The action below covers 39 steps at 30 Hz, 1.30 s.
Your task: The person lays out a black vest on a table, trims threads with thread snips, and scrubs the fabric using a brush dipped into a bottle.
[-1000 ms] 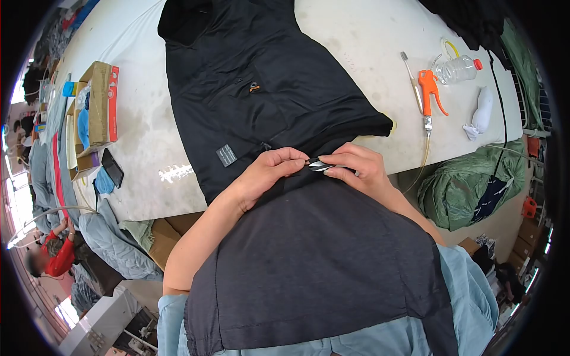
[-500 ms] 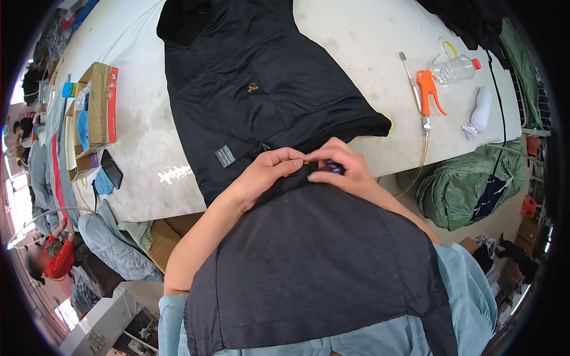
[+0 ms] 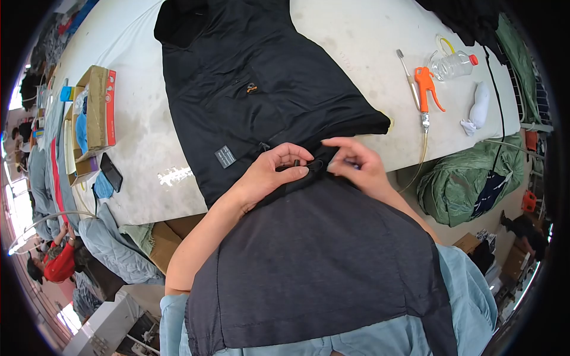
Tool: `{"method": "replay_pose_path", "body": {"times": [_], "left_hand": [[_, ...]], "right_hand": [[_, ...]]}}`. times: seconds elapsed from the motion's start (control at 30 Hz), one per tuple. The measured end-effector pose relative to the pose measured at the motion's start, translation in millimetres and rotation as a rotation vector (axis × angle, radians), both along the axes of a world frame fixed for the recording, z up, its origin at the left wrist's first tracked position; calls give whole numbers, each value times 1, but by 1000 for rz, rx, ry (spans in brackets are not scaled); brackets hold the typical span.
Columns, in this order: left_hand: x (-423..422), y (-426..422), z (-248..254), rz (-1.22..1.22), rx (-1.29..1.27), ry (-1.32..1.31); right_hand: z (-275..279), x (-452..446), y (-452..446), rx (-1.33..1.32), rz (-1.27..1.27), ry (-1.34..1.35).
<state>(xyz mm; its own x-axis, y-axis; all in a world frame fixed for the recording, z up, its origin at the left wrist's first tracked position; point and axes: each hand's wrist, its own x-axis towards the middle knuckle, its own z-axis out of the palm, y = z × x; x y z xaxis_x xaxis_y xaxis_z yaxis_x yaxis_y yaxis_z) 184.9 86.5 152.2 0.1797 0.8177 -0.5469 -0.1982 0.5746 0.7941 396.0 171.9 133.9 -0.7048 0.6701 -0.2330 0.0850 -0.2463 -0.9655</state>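
A black garment [image 3: 237, 89] lies across the white table, its lower edge by my lap. At that edge my left hand [image 3: 276, 172] pinches a small black cord end [image 3: 297, 162] between thumb and fingers. A thin black loop [image 3: 319, 164] shows just right of those fingertips. My right hand [image 3: 359, 166] is a little farther right, its index finger stretched out and the other fingers curled round a small dark tool, mostly hidden in the palm. A grey label [image 3: 225, 156] and an orange logo [image 3: 252, 88] show on the garment.
On the table [image 3: 332, 29] at right are an orange air gun [image 3: 425, 89], a brush [image 3: 408, 77], a clear bottle [image 3: 453, 66] and a white bundle [image 3: 480, 110]. A box [image 3: 95, 113] and a phone [image 3: 111, 172] lie left. Beyond, a person in red [image 3: 59, 261].
My right hand has come away from my left fingertips, and the tool's silver blades, seen between the hands earlier, are now tucked in my right palm. The black loop has come into view.
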Motion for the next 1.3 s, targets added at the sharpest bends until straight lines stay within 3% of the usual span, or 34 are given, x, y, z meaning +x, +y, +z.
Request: {"method": "replay_pose_path", "body": {"times": [0.03,0.1,0.2,0.3,0.33,0.43,0.47,0.57,0.7,0.8,0.9,1.0,1.2,1.3], "left_hand": [[0,0,-2,3,14,-12],[0,-1,-3,15,43,-33],[2,-1,5,-18,82,62],[-1,0,6,-109,80,93],[-2,1,5,-96,64,77],[-2,-1,0,-29,9,24],[-3,-2,-1,9,-9,1],[-2,-1,1,57,-45,-26],[-4,-3,1,57,-64,33],[0,-6,-10,105,345,383],[4,-1,3,90,751,860],[7,1,20,5,866,944],[6,0,10,-70,900,995],[4,-3,0,15,954,934]], "right_hand": [[-2,-6,-2,279,29,-25],[-11,-13,-8,583,104,-50],[-15,-18,-6,493,102,21],[-6,-17,-3,-131,-54,-108],[-9,-15,-1,-177,-80,-77],[-1,-9,-4,-92,-118,-65],[-3,-9,-8,-25,-94,25],[-11,-11,-11,180,65,-12],[-9,-16,-8,465,94,-11],[-14,-21,-13,490,88,19],[-10,-29,-13,704,-36,82],[-11,-32,-11,895,-82,110],[-6,-23,-11,1039,50,112],[-4,-13,-12,630,127,223]]}}
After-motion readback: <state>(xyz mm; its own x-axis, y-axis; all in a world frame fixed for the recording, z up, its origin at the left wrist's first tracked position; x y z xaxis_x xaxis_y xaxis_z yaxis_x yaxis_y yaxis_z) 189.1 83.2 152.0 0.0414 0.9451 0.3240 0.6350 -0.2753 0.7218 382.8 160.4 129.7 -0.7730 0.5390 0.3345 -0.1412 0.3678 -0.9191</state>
